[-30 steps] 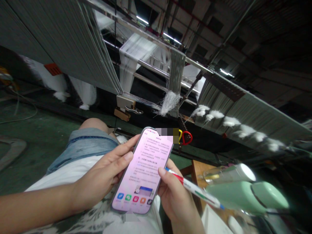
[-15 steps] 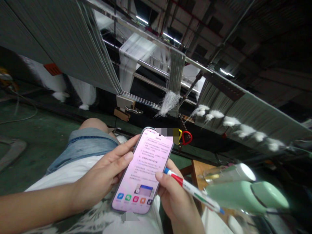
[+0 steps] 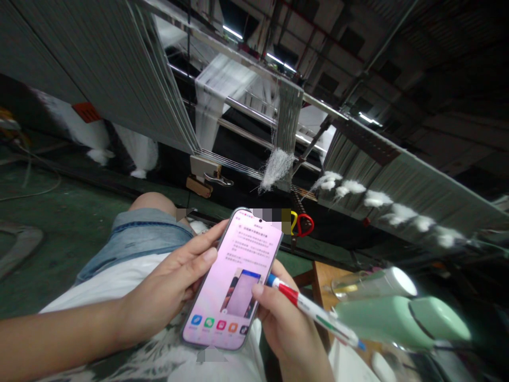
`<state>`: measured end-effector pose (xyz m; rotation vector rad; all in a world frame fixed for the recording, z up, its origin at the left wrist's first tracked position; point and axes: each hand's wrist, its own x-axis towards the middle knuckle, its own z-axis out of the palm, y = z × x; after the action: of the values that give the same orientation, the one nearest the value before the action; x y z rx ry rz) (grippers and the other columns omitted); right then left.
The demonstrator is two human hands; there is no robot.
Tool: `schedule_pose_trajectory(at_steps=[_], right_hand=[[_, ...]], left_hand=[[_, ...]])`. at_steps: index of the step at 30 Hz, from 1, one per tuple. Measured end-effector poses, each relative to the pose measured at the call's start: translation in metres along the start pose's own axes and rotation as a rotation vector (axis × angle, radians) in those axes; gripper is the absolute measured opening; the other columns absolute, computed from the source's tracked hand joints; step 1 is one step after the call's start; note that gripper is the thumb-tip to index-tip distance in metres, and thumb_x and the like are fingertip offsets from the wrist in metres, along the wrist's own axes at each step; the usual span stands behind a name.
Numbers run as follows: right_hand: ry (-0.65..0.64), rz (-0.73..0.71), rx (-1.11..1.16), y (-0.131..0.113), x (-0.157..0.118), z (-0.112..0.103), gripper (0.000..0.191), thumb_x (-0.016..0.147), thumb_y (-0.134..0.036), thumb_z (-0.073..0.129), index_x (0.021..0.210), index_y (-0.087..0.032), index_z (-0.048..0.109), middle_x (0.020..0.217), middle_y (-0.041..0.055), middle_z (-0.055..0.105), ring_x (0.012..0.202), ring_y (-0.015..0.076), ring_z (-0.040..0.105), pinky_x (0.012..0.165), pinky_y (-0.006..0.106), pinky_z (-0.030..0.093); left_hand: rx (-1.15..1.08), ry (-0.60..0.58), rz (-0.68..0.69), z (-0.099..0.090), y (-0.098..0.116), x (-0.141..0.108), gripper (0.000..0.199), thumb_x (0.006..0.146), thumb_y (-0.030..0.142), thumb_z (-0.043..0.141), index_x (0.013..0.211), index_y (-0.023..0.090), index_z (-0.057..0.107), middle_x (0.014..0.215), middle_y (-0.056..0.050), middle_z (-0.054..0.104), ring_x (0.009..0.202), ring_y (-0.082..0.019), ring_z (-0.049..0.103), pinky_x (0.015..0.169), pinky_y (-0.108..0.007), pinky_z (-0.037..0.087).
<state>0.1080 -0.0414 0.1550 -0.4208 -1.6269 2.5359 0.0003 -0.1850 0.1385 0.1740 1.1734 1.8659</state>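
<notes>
Above lap (image 3: 135,239), left hand (image 3: 159,289) clamped on phone (image 3: 233,278) tilted top-right, right hand (image 3: 278,323) pinching pen (image 3: 314,310)

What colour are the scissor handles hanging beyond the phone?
The scissor handles are one red loop and one yellow loop, best seen in the head view.

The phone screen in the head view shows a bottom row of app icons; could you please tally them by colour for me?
Phone screen, bottom row of app icons:
Blue icon: 1
Green icon: 1
Pinkish-red icon: 1
Orange icon: 1
Dark icon: 1
Total: 5
</notes>
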Motion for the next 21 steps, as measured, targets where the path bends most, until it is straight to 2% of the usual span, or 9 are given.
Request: schedule_pose_trajectory(at_steps=[3, 8, 16, 21], right_hand=[[0.006, 0.007, 0.036, 0.0017, 0.0016, -0.0001, 0.037, 0.08, -0.03, 0.062, 0.116, -0.024, 0.061, 0.09, 0.0018, 0.071, 0.068, 0.013, 0.064, 0.057, 0.021, 0.048], [-0.004, 0.017, 0.037, 0.0013, 0.0016, 0.0019, 0.034, 0.084, -0.036, 0.059, 0.115, -0.023, 0.062, 0.098, 0.005, 0.071, 0.083, 0.0176, 0.067, 0.069, 0.028, 0.053], [0.005, 0.026, 0.048, 0.0033, 0.0004, -0.0013, 0.035, 0.082, -0.03, 0.06, 0.116, -0.024, 0.06, 0.094, 0.0022, 0.07, 0.078, 0.0144, 0.065, 0.071, 0.027, 0.051], [0.018, 0.022, 0.063, 0.0069, 0.0008, -0.0025, 0.033, 0.082, -0.032, 0.06, 0.114, -0.023, 0.06, 0.089, 0.0018, 0.069, 0.074, 0.0134, 0.062, 0.075, 0.029, 0.051]], left_hand=[[-0.001, 0.009, 0.013, 0.0007, 0.0, 0.0001, 0.062, 0.082, 0.045, 0.064, 0.139, 0.046, 0.038, 0.128, 0.001, 0.064, 0.101, -0.023, 0.066, 0.077, -0.03, 0.056], [0.003, 0.007, 0.024, 0.0016, 0.0001, -0.0015, 0.063, 0.083, 0.044, 0.062, 0.14, 0.044, 0.037, 0.136, 0.001, 0.057, 0.112, -0.024, 0.061, 0.079, -0.029, 0.056], [-0.025, 0.0, -0.003, 0.0023, -0.0012, 0.0002, 0.058, 0.081, 0.045, 0.065, 0.134, 0.048, 0.044, 0.121, 0.005, 0.068, 0.095, -0.02, 0.066, 0.074, -0.028, 0.056], [-0.031, 0.005, -0.007, 0.0008, -0.0008, -0.0006, 0.056, 0.082, 0.045, 0.063, 0.134, 0.049, 0.044, 0.12, 0.005, 0.068, 0.096, -0.019, 0.065, 0.075, -0.028, 0.055]])
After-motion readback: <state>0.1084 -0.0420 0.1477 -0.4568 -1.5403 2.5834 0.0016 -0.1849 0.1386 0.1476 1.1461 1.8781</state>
